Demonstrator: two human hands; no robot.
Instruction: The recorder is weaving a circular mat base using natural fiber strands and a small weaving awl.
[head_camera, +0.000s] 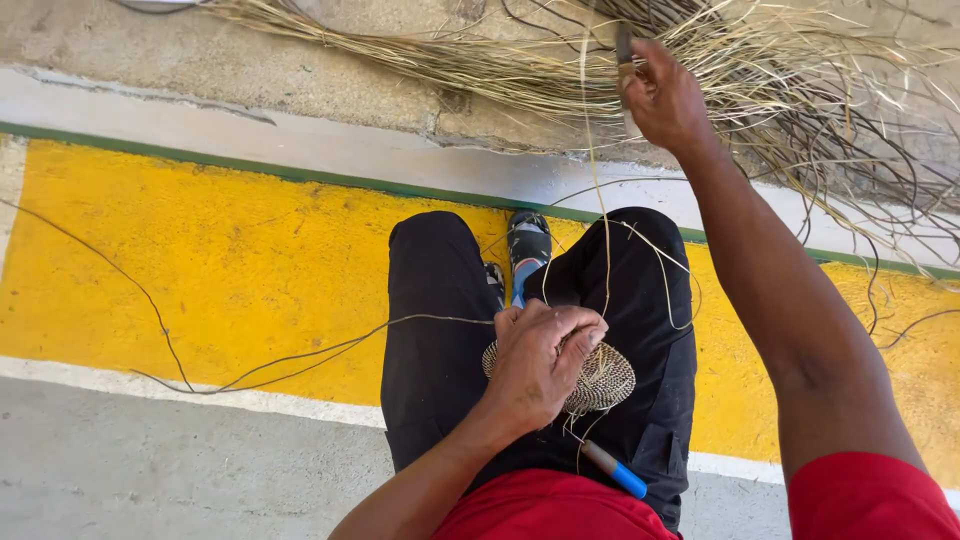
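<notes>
**Head view: left hand on woven disc, right hand up pulling a strand**

Left hand (541, 362): curled shut over a small round woven disc (603, 378), pinning it against the lap. Fingers wrap the top and left edge of the disc; its right part sticks out past the fingertips. Coiled weave pattern visible on the exposed part.

Right hand (664, 98): raised far above and ahead of the left hand, arm stretched out. Fingers closed around a short stick-like tool (625, 58); cannot tell what kind. A thin straw strand (600, 215) runs from this hand straight down to the disc under the left hand, pulled taut.

Around the right hand: big loose pile of dry straw (520, 60) on the concrete floor (150, 470), spreading left and right of the hand, some darker fibres to its right.

Around the left hand:
- black trousers (435, 330) directly under it, both knees up ahead of the hand
- shoe (527, 245) between the knees, ahead of the hand
- blue-handled tool (615, 470) just below the hand, lying on the lap, tip pointing toward the disc
- loose strands (250, 365) trailing off to the left of the hand across the yellow painted strip (220, 260)
- more thin loops of strand over the right thigh, just right of the disc

Red sleeve (870, 495) at the near end of the right arm.
</notes>
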